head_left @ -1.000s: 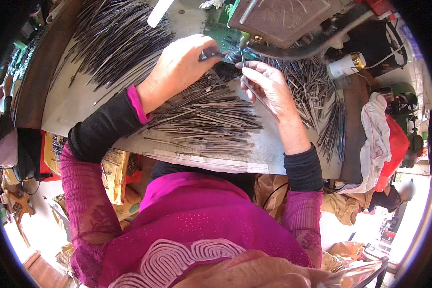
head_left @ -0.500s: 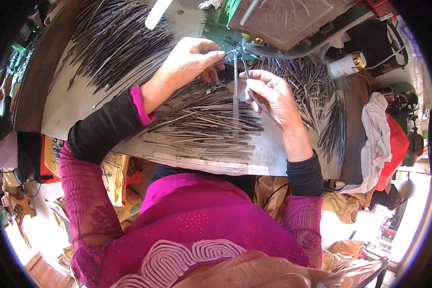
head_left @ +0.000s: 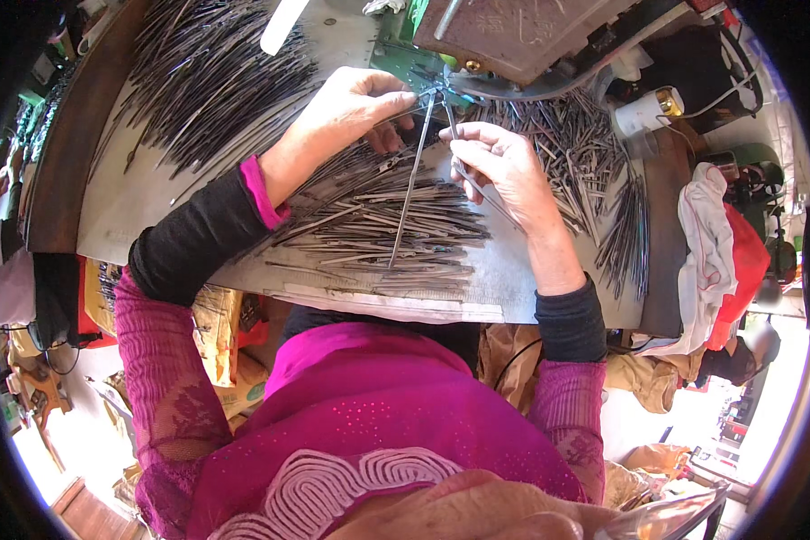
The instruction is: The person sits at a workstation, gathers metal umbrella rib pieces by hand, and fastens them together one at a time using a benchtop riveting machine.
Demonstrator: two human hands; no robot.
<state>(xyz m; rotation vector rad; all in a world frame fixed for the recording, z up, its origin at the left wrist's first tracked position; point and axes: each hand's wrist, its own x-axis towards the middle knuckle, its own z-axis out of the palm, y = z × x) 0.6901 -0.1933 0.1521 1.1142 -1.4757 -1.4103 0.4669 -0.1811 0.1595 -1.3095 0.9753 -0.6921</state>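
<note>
My left hand (head_left: 362, 106) pinches a thin metal strip (head_left: 408, 112) between thumb and forefinger, its far end at the small work point (head_left: 434, 88) of a green bench machine (head_left: 394, 65). To its right, my right hand (head_left: 502, 164) is closed on a slim dark metal rod (head_left: 450, 117), which slants from that work point down past my palm. Between the hands a long grey strip (head_left: 411, 184) reaches from the work point toward the table's near edge. Below both hands lies a loose pile of similar metal strips (head_left: 378, 229). My fingers partly hide what they grip.
A large heap of long dark strips (head_left: 216, 85) covers the left of the metal-topped table (head_left: 513, 288). Shorter pieces (head_left: 571, 166) and a bundle (head_left: 625, 238) lie at right. A brown metal housing (head_left: 490, 36) overhangs the back. White and red cloth (head_left: 706, 252) hangs at the right edge.
The long strip between my hands has swung left at its lower end and shows sharply instead of blurred. Both hands keep their grips and have shifted only slightly left in view.
</note>
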